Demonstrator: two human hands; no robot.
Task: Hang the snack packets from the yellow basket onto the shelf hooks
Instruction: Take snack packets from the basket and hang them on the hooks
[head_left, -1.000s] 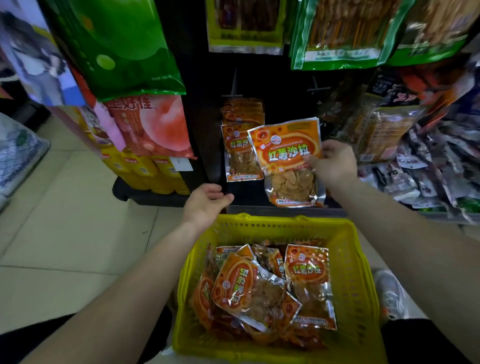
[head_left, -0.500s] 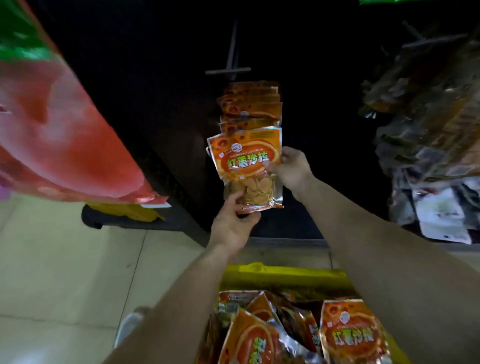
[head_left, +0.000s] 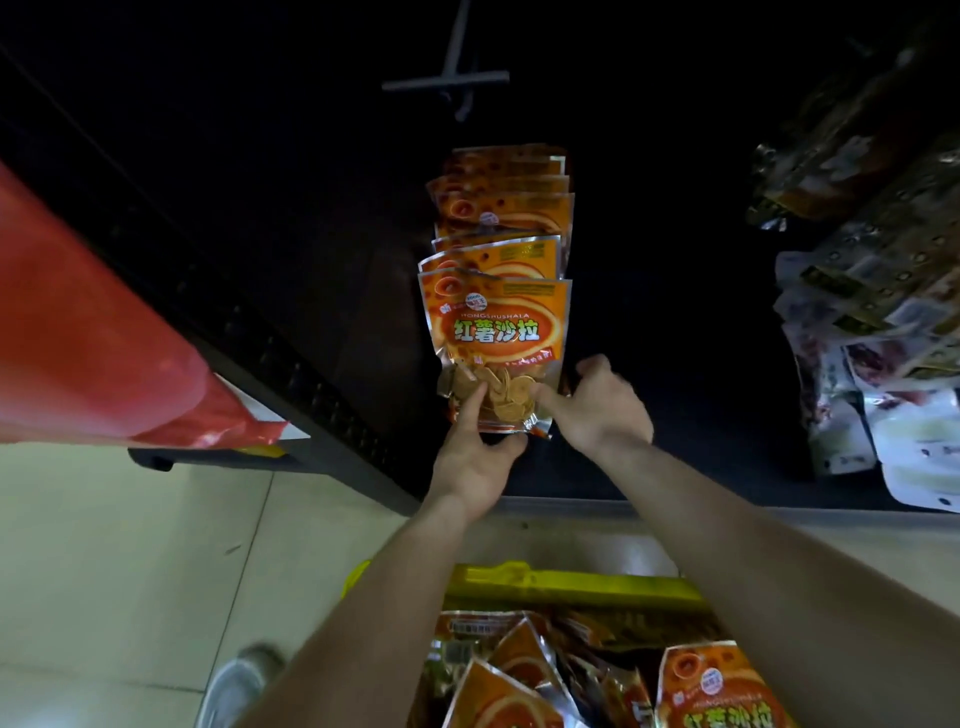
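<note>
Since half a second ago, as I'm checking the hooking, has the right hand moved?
Yes. The right hand went down the right edge of the front packet, from label level to its bottom corner, judged against the hanging row behind.

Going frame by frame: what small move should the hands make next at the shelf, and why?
Probably release it: the front packet sits flush with the hung row, left hand pinching its bottom and right hand its lower right edge. Its hook is hidden, so a light let-go tests it. More packets wait in the yellow basket.

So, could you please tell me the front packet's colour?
The packet is orange with silver edges; head view.
</note>
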